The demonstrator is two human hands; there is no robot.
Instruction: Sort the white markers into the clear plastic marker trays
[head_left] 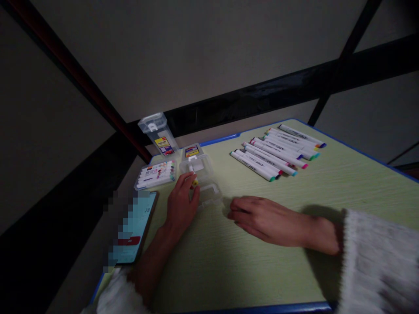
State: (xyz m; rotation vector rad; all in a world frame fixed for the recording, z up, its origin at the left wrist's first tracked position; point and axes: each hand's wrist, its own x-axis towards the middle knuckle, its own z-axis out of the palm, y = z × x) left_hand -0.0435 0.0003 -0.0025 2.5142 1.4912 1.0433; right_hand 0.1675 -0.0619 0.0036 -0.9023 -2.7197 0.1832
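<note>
My left hand (pixel 183 200) reaches over an open clear plastic case (pixel 204 168). Its thumb and fingers are closed around a white marker (pixel 192 169) with a yellow end, tilted over the case. The lid of this case (pixel 211 195) lies folded out toward me, touching the table. My right hand (pixel 262 218) rests on the table to the right of the lid, fingers curled and pressed together, with nothing seen in them. Beyond it, several white markers (pixel 258 163) with coloured ends lie side by side in a slanted row.
A clear box (pixel 160 135) with a yellow label stands upright at the back left. In front of it lies a flat case of pens (pixel 156 174). A phone (pixel 139 226) with a lit screen lies at the table's left edge. The light green table (pixel 343 187) has a blue rim.
</note>
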